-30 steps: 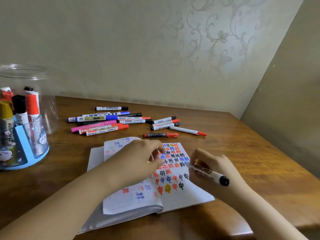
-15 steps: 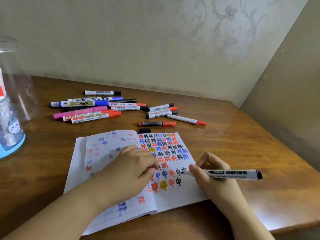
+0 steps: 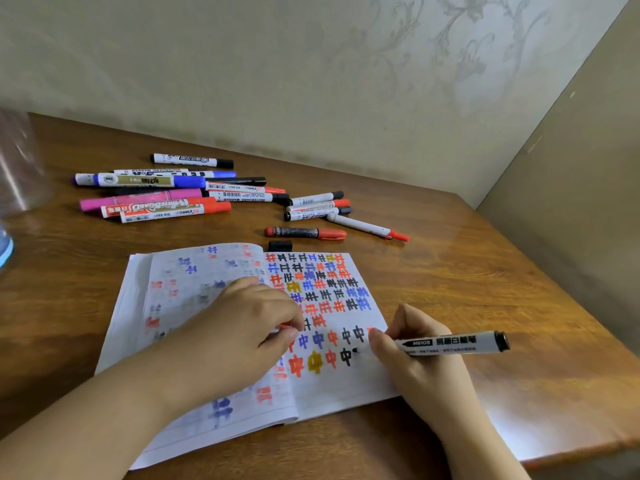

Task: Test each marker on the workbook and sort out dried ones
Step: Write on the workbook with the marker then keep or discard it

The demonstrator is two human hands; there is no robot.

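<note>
Marker tip is touching paper: the black-ended whiteboard marker (image 3: 450,344) is lying almost level in the right hand (image 3: 415,362), its nib meeting the right-hand page of the open workbook (image 3: 332,386) just beside a black character in the lower rows. Thumb and fingers are pinching the barrel close to the nib, and the printed barrel is pointing out to the right, past the page edge. The left hand (image 3: 242,327) is pressing down on the workbook near the spine, fingers curled, with something small and red showing at the fingertips; I cannot tell what it is or whether it is being gripped. The workbook is lying open on the wooden table (image 3: 485,271), its right page crowded with rows of red, blue, black and yellow characters, its left page showing fainter marks. A loose black cap (image 3: 280,245) is sitting just beyond the top edge of the workbook. Just past it a dark-barrelled marker with a red cap (image 3: 304,233) is lying alone, and a slim white pen with a red tip (image 3: 367,227) is angling away to its right. Farther back a spread of capped markers (image 3: 162,195) is lying in rough rows, pink, blue, red and black among them. At the far left edge a clear plastic container (image 3: 17,161) is partly showing. Patterned wallpaper (image 3: 415,64) is rising behind the table.
</note>
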